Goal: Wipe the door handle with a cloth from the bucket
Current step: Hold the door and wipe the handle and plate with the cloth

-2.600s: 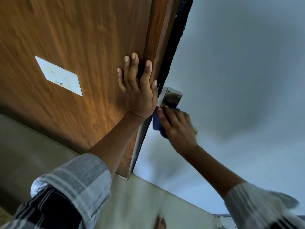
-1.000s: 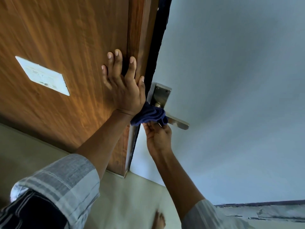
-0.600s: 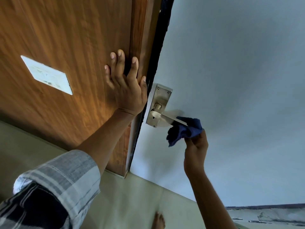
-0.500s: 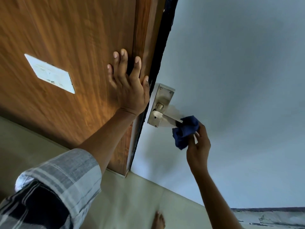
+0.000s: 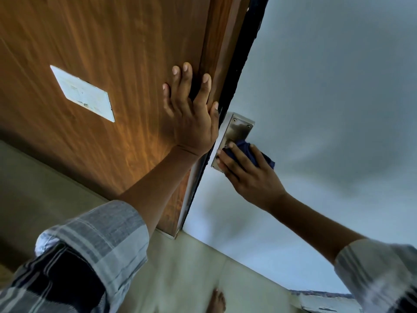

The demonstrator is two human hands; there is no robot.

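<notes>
Wooden door (image 5: 112, 53) open against pale wall; your left hand (image 5: 191, 118) lies flat, fingers spread, bracing it. At its 3 o'clock your right hand (image 5: 248, 175) presses the blue cloth (image 5: 248, 150) onto the handle plate (image 5: 234, 134); wiping underway, lever hidden, bucket unseen

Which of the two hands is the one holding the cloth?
The right hand, pressing the blue cloth against the metal handle plate. The left hand lies flat and empty on the wooden door.
</notes>
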